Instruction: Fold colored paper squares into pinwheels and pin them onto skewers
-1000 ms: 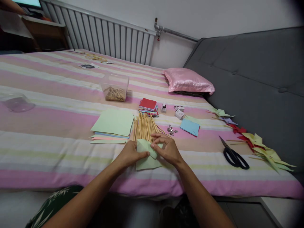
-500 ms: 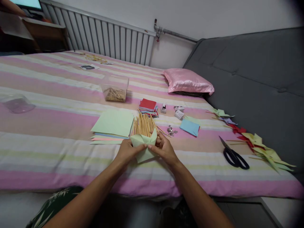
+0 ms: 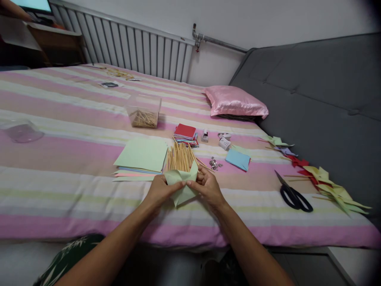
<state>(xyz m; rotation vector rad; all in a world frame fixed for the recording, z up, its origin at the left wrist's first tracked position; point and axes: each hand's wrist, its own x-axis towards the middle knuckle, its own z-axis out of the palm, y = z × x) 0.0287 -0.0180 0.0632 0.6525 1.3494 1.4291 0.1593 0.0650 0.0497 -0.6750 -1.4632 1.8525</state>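
Held paper: pale green sheet (image 3: pixel 181 194), corners curled in toward its middle, one corner standing up by the right hand (image 3: pixel 208 186), another pointing down toward the bed edge; sits just above the bed (image 3: pixel 98 206), in front of the loose sticks
Left hand (image 3: pixel 157 190): closed in a pinch on the left side of the green sheet; thumb on top near the sheet's middle, fingers mostly hidden behind
Right hand: closed in a pinch on the right side of the same sheet; thumb on top, almost meeting the left thumb; fingers curled behind
Loose sticks (image 3: pixel 180 157): thin wooden bundle lying just beyond the held sheet, a few splayed right
Paper stack (image 3: pixel 141 155): pale green on top, blue and pink edges below; left of the sticks
Small squares: red-topped pile (image 3: pixel 185 131) beyond the sticks; blue-topped pile (image 3: pixel 237 159) to the right
Fasteners: little heap of shiny metal bits (image 3: pixel 213 163), between sticks and blue-topped pile
Small boxes (image 3: pixel 224 143): beyond the fasteners; print too small to read
Clear box (image 3: pixel 143 113): more sticks inside; farther back, left of the red-topped pile
Scissors (image 3: pixel 294 197): black handles, right side, blades slightly spread or shut, cannot tell
Pinwheels (image 3: pixel 320 174): row of folded papers on sticks, green, purple, red, yellow; along the grey headboard (image 3: pixel 315 79)
Pillow (image 3: pixel 236 102): pink, shiny; far side, near headboard
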